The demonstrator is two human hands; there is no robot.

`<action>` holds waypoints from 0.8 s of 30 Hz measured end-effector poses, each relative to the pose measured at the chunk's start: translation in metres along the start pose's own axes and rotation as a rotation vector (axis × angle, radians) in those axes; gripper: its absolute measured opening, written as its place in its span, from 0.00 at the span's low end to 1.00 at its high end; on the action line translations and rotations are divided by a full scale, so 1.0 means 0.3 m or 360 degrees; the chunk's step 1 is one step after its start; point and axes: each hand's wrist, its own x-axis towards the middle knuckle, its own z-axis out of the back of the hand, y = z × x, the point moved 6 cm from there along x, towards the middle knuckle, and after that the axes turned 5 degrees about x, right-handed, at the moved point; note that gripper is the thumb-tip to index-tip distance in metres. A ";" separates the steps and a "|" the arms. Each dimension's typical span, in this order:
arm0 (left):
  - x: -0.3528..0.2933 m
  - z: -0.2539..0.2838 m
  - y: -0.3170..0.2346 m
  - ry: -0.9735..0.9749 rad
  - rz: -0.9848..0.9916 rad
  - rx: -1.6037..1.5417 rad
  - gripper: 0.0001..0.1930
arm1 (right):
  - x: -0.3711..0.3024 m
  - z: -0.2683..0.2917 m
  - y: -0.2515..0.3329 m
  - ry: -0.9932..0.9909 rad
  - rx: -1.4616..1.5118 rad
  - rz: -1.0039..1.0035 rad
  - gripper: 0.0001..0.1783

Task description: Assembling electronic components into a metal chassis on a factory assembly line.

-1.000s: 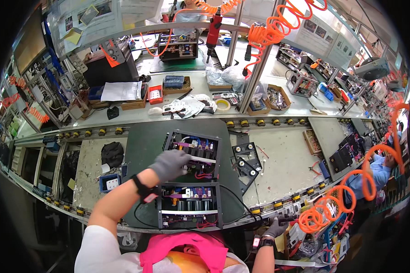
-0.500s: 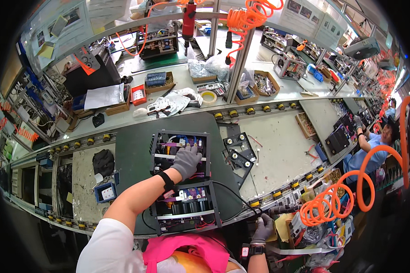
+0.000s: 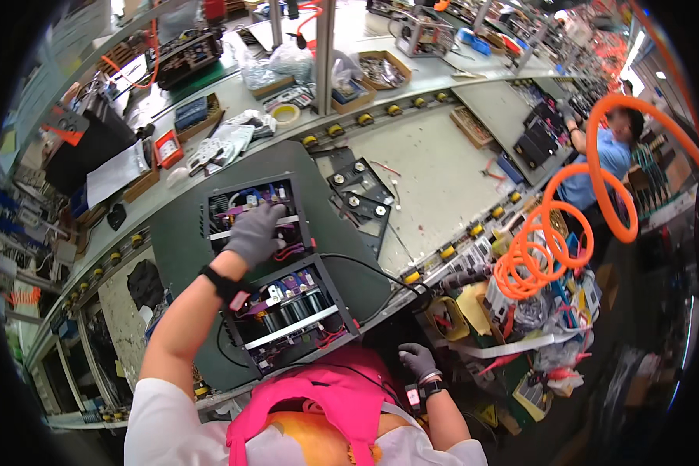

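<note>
Two open black metal chassis with circuit boards, wires and capacitors lie on a dark green mat (image 3: 175, 225). My left hand (image 3: 255, 234), in a grey glove, reaches over the far chassis (image 3: 295, 203). Its fingers and thumb are apart above the boards and wires; whether the fingertips touch anything is hard to see. Nearer to me stands the second chassis (image 3: 330, 299), with a row of dark cylinders and a pale metal bar across it. Low on the right, off the bench, my gloved right hand (image 3: 417, 361) hangs with loosely bent fingers and nothing visible in them.
Black plates with round metal fittings (image 3: 357, 186) lie right of the mat. A black cable (image 3: 365, 266) runs from the chassis to the bench edge. An orange coiled hose (image 3: 532, 252) hangs above a cluttered parts area at right. Beyond it, a person in blue (image 3: 613, 155) works.
My view has swung to the right. My right hand has moved away from the dark cable end at the bench edge. The left hand stays over the far chassis, with its thumb now more visible.
</note>
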 end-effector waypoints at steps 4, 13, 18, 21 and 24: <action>-0.115 -0.018 0.025 -0.0113 -0.0163 -0.0524 0.32 | -0.038 -0.010 -0.183 -0.0192 -0.0021 -0.0041 0.15; -0.291 -0.135 -0.006 -0.0129 -0.0386 -0.0529 0.28 | -0.237 0.026 -0.269 -0.0613 0.0155 0.0117 0.12; -0.315 -0.184 0.042 -0.0148 -0.0339 -0.0693 0.25 | -0.248 0.023 -0.257 -0.0612 0.0074 0.0113 0.10; -0.343 -0.186 0.066 -0.0140 -0.0289 -0.0705 0.23 | -0.281 -0.076 -0.178 -0.0512 -0.0388 0.0097 0.15; -0.354 -0.149 0.057 -0.0208 -0.0290 -0.0725 0.22 | -0.251 -0.208 -0.272 0.0006 -0.0496 0.0128 0.19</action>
